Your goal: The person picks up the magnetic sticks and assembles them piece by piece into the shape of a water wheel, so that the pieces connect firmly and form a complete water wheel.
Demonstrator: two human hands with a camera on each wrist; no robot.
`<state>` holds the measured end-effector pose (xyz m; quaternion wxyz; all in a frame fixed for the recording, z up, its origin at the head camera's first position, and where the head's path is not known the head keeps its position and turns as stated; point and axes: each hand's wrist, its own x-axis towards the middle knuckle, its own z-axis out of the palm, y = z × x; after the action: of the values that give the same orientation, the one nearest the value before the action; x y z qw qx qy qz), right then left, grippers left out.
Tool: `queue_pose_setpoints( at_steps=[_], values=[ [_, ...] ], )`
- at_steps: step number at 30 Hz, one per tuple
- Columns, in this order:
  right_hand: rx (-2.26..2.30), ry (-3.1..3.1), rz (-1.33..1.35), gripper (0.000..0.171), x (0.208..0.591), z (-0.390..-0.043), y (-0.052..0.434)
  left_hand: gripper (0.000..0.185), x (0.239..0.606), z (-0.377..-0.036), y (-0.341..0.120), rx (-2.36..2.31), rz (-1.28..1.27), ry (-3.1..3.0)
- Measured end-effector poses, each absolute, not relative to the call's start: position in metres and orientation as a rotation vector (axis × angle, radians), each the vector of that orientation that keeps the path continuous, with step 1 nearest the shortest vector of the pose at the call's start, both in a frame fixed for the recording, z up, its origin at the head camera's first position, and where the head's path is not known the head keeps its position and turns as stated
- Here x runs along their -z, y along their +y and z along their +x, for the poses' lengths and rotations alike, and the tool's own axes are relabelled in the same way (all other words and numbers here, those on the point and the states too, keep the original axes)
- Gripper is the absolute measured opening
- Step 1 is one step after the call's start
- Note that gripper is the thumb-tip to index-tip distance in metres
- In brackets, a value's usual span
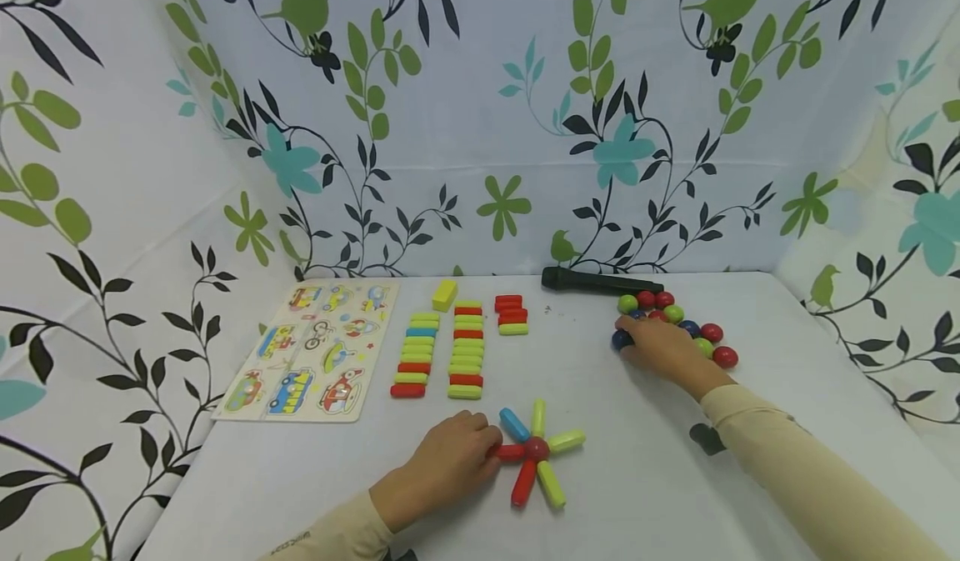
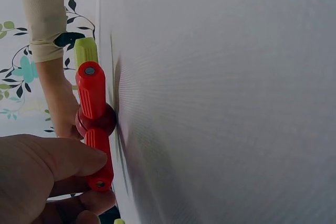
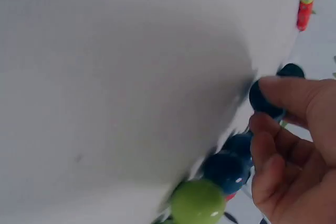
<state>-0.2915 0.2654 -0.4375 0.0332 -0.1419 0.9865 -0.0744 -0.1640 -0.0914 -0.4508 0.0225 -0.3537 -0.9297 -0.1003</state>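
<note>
My left hand (image 1: 453,457) pinches the outer end of a red rod (image 2: 100,153) between thumb and fingers. This rod is one arm of a star, where red, yellow-green and blue rods stick out from a red ball (image 1: 536,448) on the white table. A small metallic disc shows in the end of another red rod (image 2: 91,90). Toward the back right, my right hand (image 1: 663,348) holds a dark blue ball (image 3: 262,100) between thumb and finger. Beside it lies a cluster of red, green and blue balls, partly covered by the hand; a green ball (image 3: 197,202) is among them.
Two columns of short rods (image 1: 467,351) lie left of centre, with a smaller stack of rods (image 1: 512,315) beside them. A yellow block (image 1: 445,295) and a picture board (image 1: 315,348) are further left. A black microphone-like stick (image 1: 600,282) lies along the back edge.
</note>
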Motion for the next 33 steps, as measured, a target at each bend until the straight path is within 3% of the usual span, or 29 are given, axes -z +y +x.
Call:
queue_pose_setpoints(
  at_steps=[10, 33],
  values=[
    [0.644, 2.703, -0.846, 0.042, 0.428, -0.276, 0.211, 0.019, 0.453, -0.165, -0.093, 0.336, -1.109, -2.891],
    [0.558, 2.574, -0.868, 0.044, 0.432, -0.261, 0.187, 0.022, 0.451, -0.168, -0.093, 0.342, -1.115, -2.890]
  ],
)
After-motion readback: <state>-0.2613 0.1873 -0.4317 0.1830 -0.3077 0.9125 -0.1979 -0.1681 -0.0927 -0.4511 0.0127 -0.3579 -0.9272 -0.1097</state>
